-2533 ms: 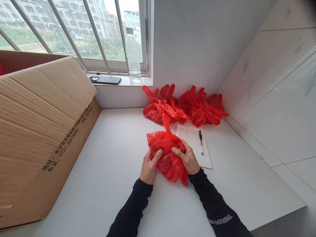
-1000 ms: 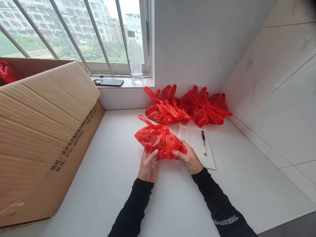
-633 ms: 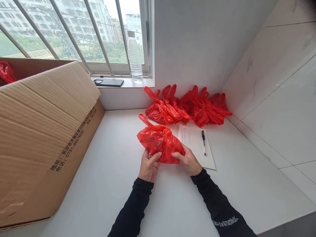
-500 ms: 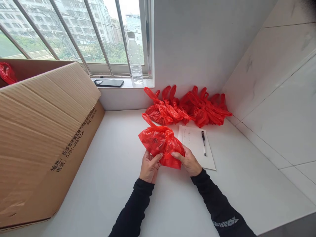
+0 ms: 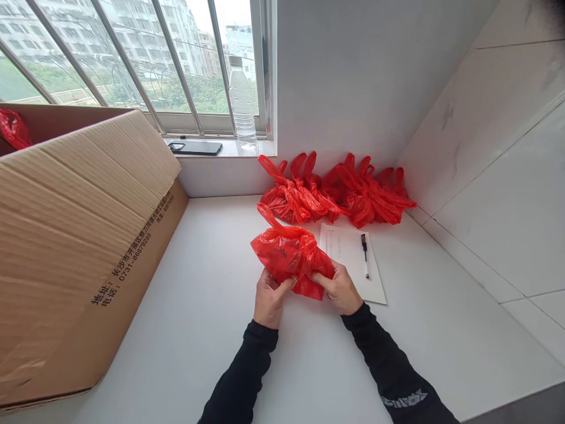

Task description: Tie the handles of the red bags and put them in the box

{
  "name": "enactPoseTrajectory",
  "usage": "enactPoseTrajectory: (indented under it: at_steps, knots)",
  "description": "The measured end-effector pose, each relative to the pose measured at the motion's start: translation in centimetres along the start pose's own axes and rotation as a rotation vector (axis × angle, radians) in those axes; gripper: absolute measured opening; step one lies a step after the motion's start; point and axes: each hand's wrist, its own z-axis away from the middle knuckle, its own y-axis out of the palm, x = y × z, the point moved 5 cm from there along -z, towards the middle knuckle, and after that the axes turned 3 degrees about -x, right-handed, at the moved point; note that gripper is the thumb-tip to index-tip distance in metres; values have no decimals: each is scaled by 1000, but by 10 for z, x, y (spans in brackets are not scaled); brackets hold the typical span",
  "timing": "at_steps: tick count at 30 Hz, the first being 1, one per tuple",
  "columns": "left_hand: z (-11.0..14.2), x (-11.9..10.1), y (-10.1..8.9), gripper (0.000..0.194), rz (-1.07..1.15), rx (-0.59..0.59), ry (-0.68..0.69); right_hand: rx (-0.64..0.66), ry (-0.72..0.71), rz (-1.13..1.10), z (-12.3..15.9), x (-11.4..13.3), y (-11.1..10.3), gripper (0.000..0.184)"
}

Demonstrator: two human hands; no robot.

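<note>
Reaching in from the near edge of the view, two black sleeves (image 5: 245,368) lead to bare hands, and the right one carries pale lettering. The left hand (image 5: 269,301) grips the lower left part of a crinkled red plastic bag (image 5: 286,256), its thumb pressed on the front and its other fingers partly hidden behind. The right hand (image 5: 342,290) pinches the bag's lower right side, thumb across the plastic; how its covered fingers lie, I cannot tell. The bag is between the hands, over the middle of a white table (image 5: 194,294), with one loop handle sticking up toward the upper left and dark printing on its front. Whether its underside touches the tabletop is unclear. Just beyond the right hand lies a sheet of white paper (image 5: 375,288) with small writing, and a black-capped pen (image 5: 365,256) rests on it. To the left stands a large open cardboard box (image 5: 70,247) printed with Chinese characters and a phone number, with red plastic (image 5: 15,129) showing inside. Farther back, a row of knotted red bags (image 5: 331,197) sits along the grey wall (image 5: 344,76), handles upward. Behind the box, the windowsill (image 5: 228,148) holds a dark phone (image 5: 200,147), lying flat, and an upright clear bottle (image 5: 242,109). Past metal bars (image 5: 176,65) are trees and buildings.
</note>
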Motion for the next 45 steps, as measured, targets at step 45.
enactPoseTrajectory:
  at_steps: [45]
  knots:
    - [0, -16, 6, 70, -25, 254, -106, 143, 198, -140, 8, -6, 5, 36]
